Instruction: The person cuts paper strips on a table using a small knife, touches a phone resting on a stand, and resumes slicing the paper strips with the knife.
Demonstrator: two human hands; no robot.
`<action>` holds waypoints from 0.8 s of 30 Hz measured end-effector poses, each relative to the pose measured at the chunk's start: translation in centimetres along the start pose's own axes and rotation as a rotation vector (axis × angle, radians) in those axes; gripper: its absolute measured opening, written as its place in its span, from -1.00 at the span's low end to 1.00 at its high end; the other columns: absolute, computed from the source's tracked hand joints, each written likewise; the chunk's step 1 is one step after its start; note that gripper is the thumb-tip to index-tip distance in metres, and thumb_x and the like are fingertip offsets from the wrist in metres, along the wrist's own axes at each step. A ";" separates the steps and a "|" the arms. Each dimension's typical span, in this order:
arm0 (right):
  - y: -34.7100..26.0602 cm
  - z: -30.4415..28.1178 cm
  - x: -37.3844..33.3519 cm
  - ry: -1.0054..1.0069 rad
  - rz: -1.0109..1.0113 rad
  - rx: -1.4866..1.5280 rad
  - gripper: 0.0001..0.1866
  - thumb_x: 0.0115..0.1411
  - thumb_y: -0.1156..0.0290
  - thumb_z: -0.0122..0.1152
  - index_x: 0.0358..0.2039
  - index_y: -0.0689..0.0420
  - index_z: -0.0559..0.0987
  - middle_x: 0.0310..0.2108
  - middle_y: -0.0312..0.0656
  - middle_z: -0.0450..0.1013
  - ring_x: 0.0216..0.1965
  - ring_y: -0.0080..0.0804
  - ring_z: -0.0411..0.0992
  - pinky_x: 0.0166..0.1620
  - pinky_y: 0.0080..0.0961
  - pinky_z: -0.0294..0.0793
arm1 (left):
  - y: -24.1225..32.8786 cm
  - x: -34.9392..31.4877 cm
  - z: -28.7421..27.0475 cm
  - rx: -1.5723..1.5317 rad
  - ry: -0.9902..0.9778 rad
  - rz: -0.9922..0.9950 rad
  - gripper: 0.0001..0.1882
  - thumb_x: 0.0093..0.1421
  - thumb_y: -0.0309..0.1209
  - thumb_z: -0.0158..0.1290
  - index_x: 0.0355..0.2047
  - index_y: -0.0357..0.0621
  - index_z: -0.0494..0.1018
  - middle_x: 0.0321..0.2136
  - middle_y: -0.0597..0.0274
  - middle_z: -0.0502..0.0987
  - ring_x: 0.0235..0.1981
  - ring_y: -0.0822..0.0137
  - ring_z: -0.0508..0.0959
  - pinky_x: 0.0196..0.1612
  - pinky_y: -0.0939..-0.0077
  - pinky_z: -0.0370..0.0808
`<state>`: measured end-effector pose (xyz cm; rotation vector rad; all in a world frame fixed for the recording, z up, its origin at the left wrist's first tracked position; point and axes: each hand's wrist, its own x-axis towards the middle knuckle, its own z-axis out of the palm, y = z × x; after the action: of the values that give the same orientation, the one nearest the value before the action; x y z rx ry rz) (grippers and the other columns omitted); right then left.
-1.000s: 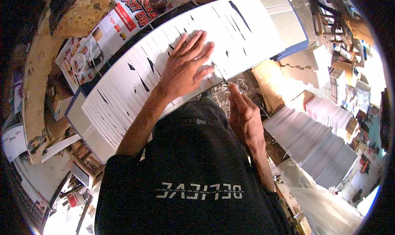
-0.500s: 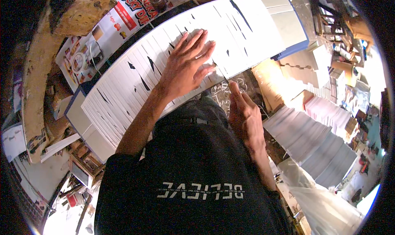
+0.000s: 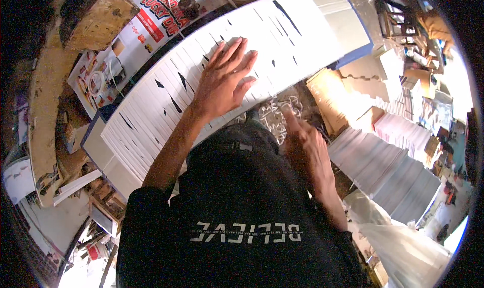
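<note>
A long white block of packed paper edges [image 3: 297, 51], split by thin lines and dark gaps, stretches across in front of me. It rests on a grey, blue-edged support [image 3: 330, 1]. My left hand [image 3: 224, 81] lies on the block with its fingers spread. Below the block's near edge, apart from it, my right hand [image 3: 307, 144] is closed, its forefinger pointing forward and slightly blurred. The thin blade-like tool seen in it half a second ago is hard to make out now. Curly white paper strips [image 3: 282, 111] lie below, beside that hand.
Tall stacks of paper sheets [image 3: 388, 169] stand at the right, with brown cardboard [image 3: 327, 96] closer to the block. A printed banner sheet [image 3: 146, 31] lies beyond the block. At far left is a worn wooden bench [image 3: 45, 106]; clear plastic sheeting [image 3: 403, 247] hangs at lower right.
My right hand has drawn back from the paper block's near edge, downward and a little right. The left hand stays spread on the block, shifted slightly left in the picture.
</note>
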<state>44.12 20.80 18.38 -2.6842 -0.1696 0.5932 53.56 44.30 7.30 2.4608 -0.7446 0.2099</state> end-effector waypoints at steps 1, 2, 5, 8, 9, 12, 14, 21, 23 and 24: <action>0.9 0.3 -0.5 0.000 -0.017 0.003 -0.62 0.31 0.62 0.00 0.13 0.12 0.49 -0.31 0.17 0.58 -0.30 0.22 0.60 -0.27 0.08 0.52 | -0.1 -0.2 0.0 0.014 0.004 -0.009 -0.37 0.38 -0.20 0.09 0.41 -0.15 0.34 0.48 -0.15 0.18 0.51 -0.09 0.15 0.53 -0.11 -0.01; 2.3 0.8 -1.2 -0.156 0.058 -0.047 -0.63 0.33 0.59 0.01 0.13 0.10 0.49 -0.34 0.17 0.57 -0.30 0.23 0.60 -0.27 0.07 0.54 | -0.2 -0.5 -0.1 0.025 -0.001 -0.013 -0.36 0.39 -0.19 0.08 0.41 -0.15 0.33 0.48 -0.15 0.18 0.52 -0.09 0.15 0.53 -0.11 -0.01; 3.8 -0.2 -1.9 -0.255 0.176 -0.064 -0.67 0.37 0.53 0.05 0.13 0.10 0.52 -0.34 0.17 0.59 -0.27 0.18 0.63 -0.24 -0.02 0.59 | 0.1 -0.6 -0.3 0.036 -0.016 -0.021 -0.36 0.40 -0.19 0.07 0.40 -0.23 0.31 0.47 -0.18 0.18 0.53 -0.05 0.12 0.56 -0.09 -0.04; 1.9 -0.4 -1.6 0.056 0.102 0.139 -0.68 0.39 0.50 0.14 0.13 0.13 0.59 -0.26 0.16 0.63 -0.22 0.04 0.67 -0.18 -0.18 0.64 | 0.6 -1.7 -1.1 0.021 -0.029 -0.053 -0.34 0.41 -0.12 0.07 0.41 -0.22 0.31 0.46 -0.13 0.22 0.53 0.00 0.14 0.55 -0.09 -0.03; 0.6 -0.2 -1.1 0.326 -0.010 0.281 -0.69 0.40 0.50 0.18 0.13 0.15 0.62 -0.20 0.15 0.66 -0.20 -0.04 0.69 -0.15 -0.26 0.65 | 0.3 -1.8 -1.4 0.019 -0.034 -0.045 -0.34 0.41 -0.12 0.07 0.41 -0.22 0.31 0.46 -0.13 0.22 0.53 0.00 0.14 0.55 -0.09 -0.03; 0.0 1.9 0.8 0.297 -0.034 0.363 -0.68 0.36 0.58 0.25 0.11 0.17 0.67 -0.11 0.13 0.67 -0.16 -0.11 0.70 -0.12 -0.33 0.65 | 0.0 -1.8 -1.3 0.003 -0.036 -0.024 -0.31 0.42 -0.05 0.05 0.42 -0.21 0.30 0.46 -0.16 0.23 0.52 -0.09 0.16 0.52 -0.13 0.00; 0.2 3.2 1.5 0.299 -0.122 0.339 -0.67 0.37 0.57 0.24 0.14 0.18 0.64 -0.14 0.15 0.66 -0.19 -0.02 0.69 -0.15 -0.29 0.65 | 0.1 -1.5 -1.3 -0.005 -0.033 -0.007 -0.29 0.41 -0.02 0.06 0.42 -0.21 0.31 0.46 -0.14 0.23 0.51 -0.08 0.17 0.52 -0.12 0.01; 0.7 4.0 1.8 0.186 -0.166 0.286 -0.34 0.24 0.61 0.20 0.37 -0.04 0.42 -0.33 0.06 0.51 -0.36 0.06 0.57 -0.31 -0.07 0.54 | 0.2 -1.6 -1.4 -0.004 -0.029 -0.027 -0.31 0.42 -0.04 0.05 0.42 -0.17 0.31 0.47 -0.09 0.23 0.52 -0.02 0.17 0.53 -0.09 0.00; 0.8 4.0 1.8 0.151 -0.168 0.287 -0.33 0.24 0.61 0.19 0.37 -0.04 0.40 -0.32 0.05 0.51 -0.36 0.06 0.58 -0.31 -0.06 0.54 | 0.2 -1.7 -1.5 -0.018 -0.033 -0.030 -0.31 0.41 -0.06 0.06 0.42 -0.18 0.31 0.47 -0.10 0.23 0.52 -0.02 0.16 0.53 -0.08 -0.01; 0.8 4.0 1.8 0.149 -0.168 0.287 -0.33 0.24 0.61 0.19 0.37 -0.04 0.40 -0.32 0.05 0.51 -0.36 0.06 0.58 -0.31 -0.06 0.54 | 0.2 -1.7 -1.5 -0.018 -0.033 -0.031 -0.31 0.41 -0.06 0.06 0.42 -0.18 0.31 0.47 -0.10 0.23 0.52 -0.02 0.16 0.53 -0.08 -0.01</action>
<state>44.03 21.79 14.05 -2.3952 -0.2459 0.3359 52.05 45.78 8.12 2.4623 -0.7184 0.1502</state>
